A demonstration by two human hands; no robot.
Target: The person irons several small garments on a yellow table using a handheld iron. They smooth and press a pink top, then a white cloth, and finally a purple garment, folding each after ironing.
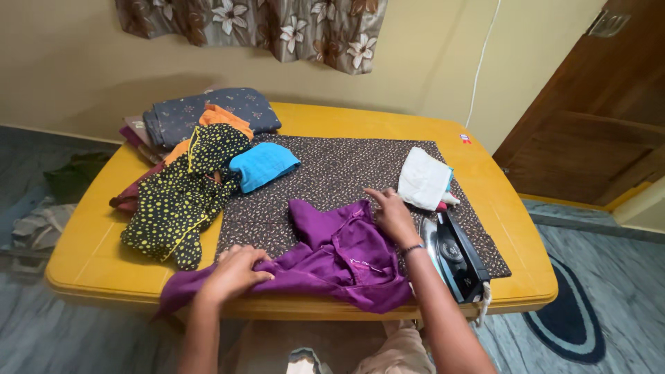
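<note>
At the near edge of the yellow counter (104, 228) a purple garment (332, 260) lies crumpled, its long axis running left to right, one end drooping over the rim. The left hand (232, 273) bunches its cloth in closed fingers; the right hand (393, 215) presses flat, fingers spread. Its shape is hard to make out. Right of it stands a black iron (454, 256); beyond lie a white folded cloth (422, 179) and a clothes pile (201, 138).
</note>
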